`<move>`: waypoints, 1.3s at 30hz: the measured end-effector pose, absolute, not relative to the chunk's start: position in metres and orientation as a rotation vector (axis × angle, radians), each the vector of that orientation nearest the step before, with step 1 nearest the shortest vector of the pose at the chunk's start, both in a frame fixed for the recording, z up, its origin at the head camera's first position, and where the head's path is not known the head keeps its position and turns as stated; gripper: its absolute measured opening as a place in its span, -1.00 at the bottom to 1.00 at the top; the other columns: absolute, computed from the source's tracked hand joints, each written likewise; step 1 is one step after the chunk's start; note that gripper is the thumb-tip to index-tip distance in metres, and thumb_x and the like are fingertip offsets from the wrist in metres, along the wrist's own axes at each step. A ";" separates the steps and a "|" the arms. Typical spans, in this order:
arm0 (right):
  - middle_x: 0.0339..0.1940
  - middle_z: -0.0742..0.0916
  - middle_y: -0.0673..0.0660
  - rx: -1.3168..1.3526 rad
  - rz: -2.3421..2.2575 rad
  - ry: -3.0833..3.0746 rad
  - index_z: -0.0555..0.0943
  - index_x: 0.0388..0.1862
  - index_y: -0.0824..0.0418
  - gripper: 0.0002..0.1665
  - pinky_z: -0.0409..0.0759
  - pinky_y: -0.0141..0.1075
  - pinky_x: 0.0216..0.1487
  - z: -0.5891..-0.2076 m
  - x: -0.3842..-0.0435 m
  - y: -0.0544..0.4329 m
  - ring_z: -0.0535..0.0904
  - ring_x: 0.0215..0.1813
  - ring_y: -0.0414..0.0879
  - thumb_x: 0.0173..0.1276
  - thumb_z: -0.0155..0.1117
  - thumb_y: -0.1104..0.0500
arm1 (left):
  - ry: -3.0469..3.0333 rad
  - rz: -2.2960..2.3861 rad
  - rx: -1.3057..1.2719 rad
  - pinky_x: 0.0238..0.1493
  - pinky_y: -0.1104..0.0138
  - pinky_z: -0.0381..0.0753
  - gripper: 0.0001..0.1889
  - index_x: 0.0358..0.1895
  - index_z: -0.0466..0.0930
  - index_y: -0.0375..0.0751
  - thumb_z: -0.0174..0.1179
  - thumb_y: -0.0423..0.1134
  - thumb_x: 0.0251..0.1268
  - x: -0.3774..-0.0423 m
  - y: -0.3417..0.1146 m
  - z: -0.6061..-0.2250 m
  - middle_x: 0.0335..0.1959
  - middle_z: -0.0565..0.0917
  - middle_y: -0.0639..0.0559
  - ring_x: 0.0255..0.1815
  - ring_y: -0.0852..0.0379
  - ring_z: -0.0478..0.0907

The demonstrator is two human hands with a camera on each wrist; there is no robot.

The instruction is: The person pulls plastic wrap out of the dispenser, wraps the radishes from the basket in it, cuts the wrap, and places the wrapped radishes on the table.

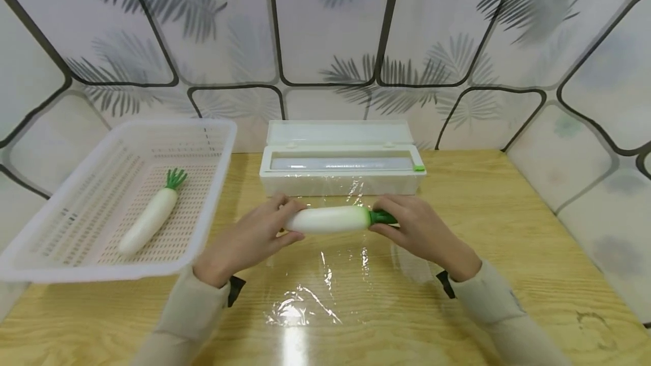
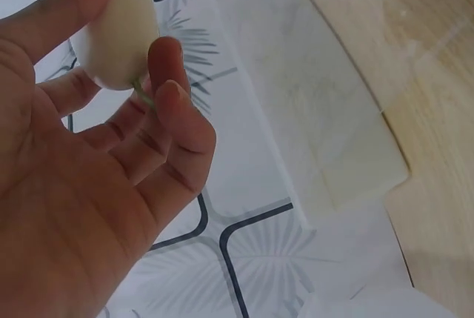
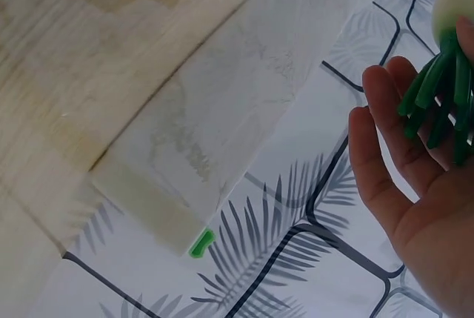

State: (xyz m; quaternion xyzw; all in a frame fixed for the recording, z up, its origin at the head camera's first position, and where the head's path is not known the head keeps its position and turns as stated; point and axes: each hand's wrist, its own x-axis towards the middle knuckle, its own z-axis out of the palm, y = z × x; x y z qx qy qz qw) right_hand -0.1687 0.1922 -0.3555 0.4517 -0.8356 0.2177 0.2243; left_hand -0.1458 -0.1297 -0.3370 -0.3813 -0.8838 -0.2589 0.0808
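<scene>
Both hands hold a white radish [image 1: 330,219] level over the table, in front of a cling film dispenser [image 1: 341,185]. My left hand [image 1: 254,236] grips its rounded white end between thumb and fingers; a thin root tip shows there in the left wrist view. My right hand [image 1: 419,227] pinches the green stalks [image 3: 444,88] at the other end. Under the radish, a sheet of clear cling film [image 1: 328,278] lies over the tabletop, shiny and wrinkled, running from the dispenser toward me.
At the left stands a white perforated basket [image 1: 208,208] with a second white radish [image 1: 152,219] in it. The dispenser's lid [image 1: 339,132] is raised, and a green slider [image 1: 419,168] sits at its right end. A patterned covering [image 1: 330,27] rises behind the wooden table [image 1: 519,230].
</scene>
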 end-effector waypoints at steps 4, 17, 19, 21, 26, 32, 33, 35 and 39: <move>-0.32 0.67 0.01 1.253 0.581 -2.315 0.63 -0.22 0.24 -0.40 0.49 -0.31 -0.44 -0.357 -0.165 0.199 0.48 -0.38 -0.22 0.55 -0.02 -0.25 | -2.688 -0.768 -1.159 -0.18 0.20 0.65 -0.53 0.25 0.51 -0.26 0.37 -0.21 0.34 -0.145 -0.126 -0.340 -0.04 0.58 -0.04 -0.24 0.11 0.54; -0.29 0.65 -0.07 1.338 0.698 -2.466 0.63 -0.18 0.21 -0.76 0.55 -0.36 -0.39 -0.359 -0.159 0.213 0.50 -0.35 -0.29 0.26 0.52 0.19 | -2.775 -0.797 -1.179 -0.18 0.23 0.68 -0.57 0.27 0.47 -0.28 0.26 -0.18 0.45 -0.145 -0.116 -0.351 0.07 0.63 -0.19 -0.19 0.04 0.63; -0.28 0.66 -0.07 1.330 0.714 -2.516 0.64 -0.17 0.21 -0.73 0.56 -0.34 -0.37 -0.359 -0.159 0.214 0.50 -0.33 -0.30 0.20 0.54 0.29 | -2.793 -0.816 -1.176 -0.12 0.17 0.69 -0.57 0.28 0.46 -0.29 0.23 -0.18 0.47 -0.145 -0.115 -0.352 0.09 0.63 -0.21 -0.14 -0.01 0.65; -0.26 0.68 -0.06 1.315 0.735 -2.577 0.64 -0.15 0.22 -0.74 0.59 -0.31 -0.35 -0.359 -0.158 0.215 0.52 -0.32 -0.30 0.22 0.52 0.30 | -2.807 -0.837 -1.180 -0.08 0.13 0.70 -0.58 0.29 0.45 -0.29 0.20 -0.17 0.50 -0.145 -0.114 -0.353 0.11 0.63 -0.22 -0.10 -0.03 0.66; -0.20 0.73 0.01 1.287 0.792 -2.703 0.63 -0.09 0.26 -0.76 0.65 -0.22 -0.26 -0.359 -0.157 0.219 0.61 -0.24 -0.21 0.31 0.46 0.28 | -2.836 -0.896 -1.190 -0.05 0.08 0.68 -0.62 0.28 0.44 -0.28 0.14 -0.17 0.55 -0.146 -0.111 -0.357 0.06 0.64 -0.21 -0.08 -0.02 0.64; -0.22 0.72 0.00 1.292 0.870 -2.704 0.60 -0.10 0.24 -0.74 0.61 -0.25 -0.29 -0.361 -0.156 0.222 0.58 -0.27 -0.22 0.29 0.47 0.32 | -2.855 -0.948 -1.206 -0.03 0.11 0.68 -0.57 0.30 0.41 -0.32 0.21 -0.23 0.49 -0.146 -0.107 -0.361 0.11 0.60 -0.23 -0.05 -0.03 0.61; -0.22 0.72 0.00 1.288 0.879 -2.700 0.59 -0.11 0.24 -0.75 0.60 -0.25 -0.29 -0.362 -0.156 0.222 0.56 -0.27 -0.23 0.29 0.47 0.32 | -2.849 -0.946 -1.213 -0.03 0.12 0.68 -0.56 0.30 0.42 -0.33 0.24 -0.24 0.46 -0.146 -0.106 -0.362 0.11 0.60 -0.24 -0.05 -0.03 0.61; -0.23 0.72 -0.02 1.278 0.889 -2.697 0.59 -0.12 0.23 -0.75 0.60 -0.26 -0.30 -0.363 -0.156 0.223 0.55 -0.27 -0.25 0.29 0.46 0.33 | -2.838 -0.927 -1.225 -0.04 0.13 0.68 -0.54 0.28 0.42 -0.33 0.30 -0.27 0.41 -0.146 -0.105 -0.363 0.11 0.61 -0.23 -0.05 -0.04 0.61; -0.22 0.68 -0.04 1.252 0.822 -2.693 0.62 -0.17 0.22 -0.76 0.60 -0.27 -0.27 -0.367 -0.155 0.223 0.53 -0.25 -0.26 0.25 0.49 0.33 | -2.833 -0.863 -1.228 -0.02 0.12 0.69 -0.55 0.24 0.43 -0.33 0.32 -0.28 0.39 -0.145 -0.103 -0.364 0.10 0.63 -0.22 -0.04 -0.07 0.64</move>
